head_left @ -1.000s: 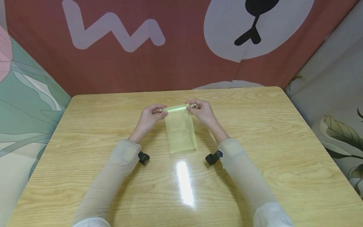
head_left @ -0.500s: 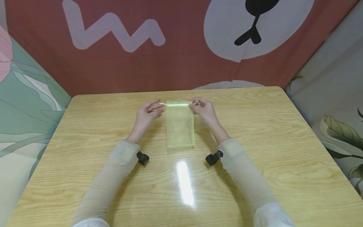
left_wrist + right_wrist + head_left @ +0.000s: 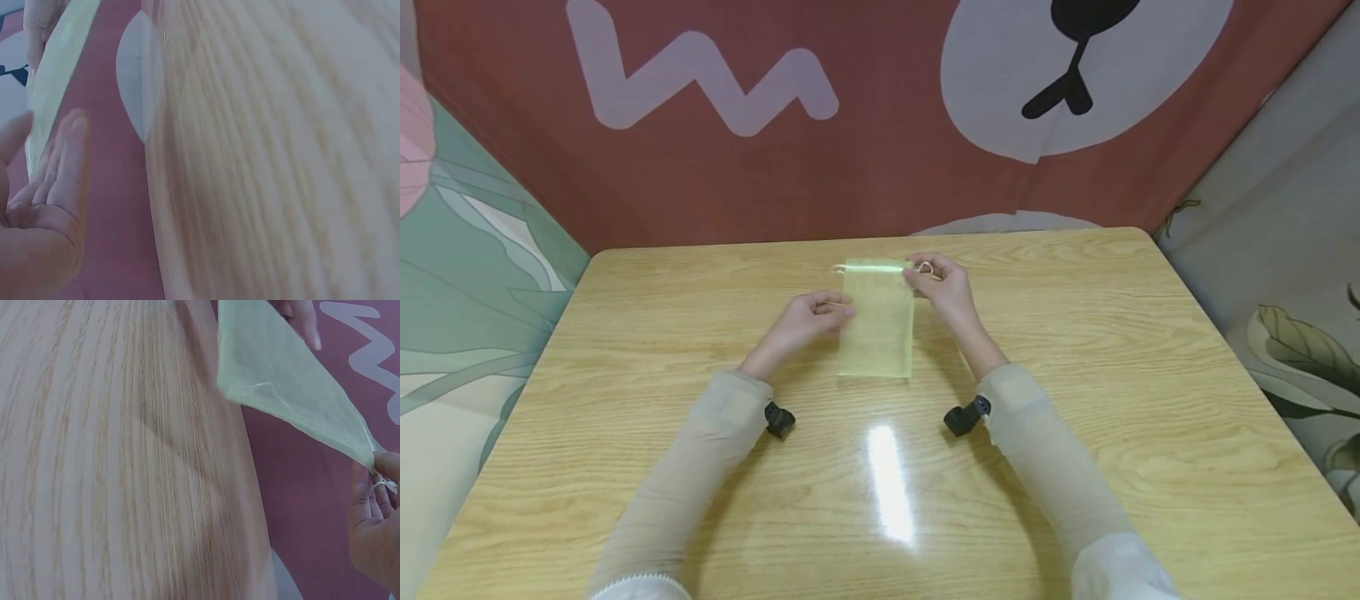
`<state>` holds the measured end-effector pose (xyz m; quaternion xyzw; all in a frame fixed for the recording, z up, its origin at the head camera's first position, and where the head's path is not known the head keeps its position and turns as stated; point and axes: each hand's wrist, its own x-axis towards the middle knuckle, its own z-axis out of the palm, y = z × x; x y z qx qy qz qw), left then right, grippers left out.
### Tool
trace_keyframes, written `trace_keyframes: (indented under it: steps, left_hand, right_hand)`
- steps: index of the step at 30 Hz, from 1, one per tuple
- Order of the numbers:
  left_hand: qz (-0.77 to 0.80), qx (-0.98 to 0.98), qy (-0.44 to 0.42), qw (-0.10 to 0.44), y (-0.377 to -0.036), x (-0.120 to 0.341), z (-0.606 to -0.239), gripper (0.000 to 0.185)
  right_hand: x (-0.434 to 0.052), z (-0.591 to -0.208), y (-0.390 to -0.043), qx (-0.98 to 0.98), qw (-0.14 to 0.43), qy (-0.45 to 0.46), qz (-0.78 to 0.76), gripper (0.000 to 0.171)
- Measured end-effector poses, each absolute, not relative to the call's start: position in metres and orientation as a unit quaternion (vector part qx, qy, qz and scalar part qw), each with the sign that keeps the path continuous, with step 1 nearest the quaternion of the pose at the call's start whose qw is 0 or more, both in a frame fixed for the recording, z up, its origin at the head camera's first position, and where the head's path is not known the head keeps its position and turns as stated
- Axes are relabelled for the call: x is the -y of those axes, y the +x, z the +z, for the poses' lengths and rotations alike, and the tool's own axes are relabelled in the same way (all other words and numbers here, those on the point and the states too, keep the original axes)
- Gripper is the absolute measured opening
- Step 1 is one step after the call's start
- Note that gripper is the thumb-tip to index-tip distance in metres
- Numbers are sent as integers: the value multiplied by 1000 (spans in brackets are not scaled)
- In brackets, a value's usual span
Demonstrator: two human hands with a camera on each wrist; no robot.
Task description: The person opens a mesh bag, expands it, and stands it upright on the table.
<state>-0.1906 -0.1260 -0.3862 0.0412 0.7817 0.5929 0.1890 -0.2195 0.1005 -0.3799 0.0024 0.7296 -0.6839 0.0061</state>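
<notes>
A sheer yellow drawstring pouch point(image 3: 876, 325) hangs flat over the table in the head view, its mouth at the top. White cord point(image 3: 838, 268) pokes out at the upper left corner. My right hand point(image 3: 946, 283) pinches the upper right corner between thumb and fingers, with a loop of cord by them; the right wrist view shows this grip on the pouch point(image 3: 287, 381). Partway down the left edge is my left hand point(image 3: 811, 323), fingertips right at that edge. In the left wrist view, the left hand point(image 3: 47, 206) has straight fingers and its thumb held apart from them.
The wood-grain table point(image 3: 700, 517) spreads below both arms, with a bright light reflection near the front. A red printed cloth point(image 3: 880, 183) hangs along its far edge. Patterned cloths hang at the left and right. Small black cameras point(image 3: 780, 419) sit on both wrists.
My left hand has let go of the pouch's upper left corner and moved down along its left edge. The right hand keeps its pinch and has lifted the pouch slightly away.
</notes>
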Motion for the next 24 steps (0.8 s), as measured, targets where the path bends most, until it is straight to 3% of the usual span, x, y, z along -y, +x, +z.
trace_keyframes:
  steps: [6,16,24]
  left_hand:
    - [604,-778,24,173,-190,124,-387,34]
    - [618,-778,-2,111,-191,124,-388,31]
    - [641,-762,-23,86,-192,125,-388,31]
  right_hand:
    - [-100,-382,-220,-725,30,-17,-688,39]
    - [-100,-384,-217,-753,144,-41,-640,55]
    - [-100,-385,-215,-770,191,-38,-608,46]
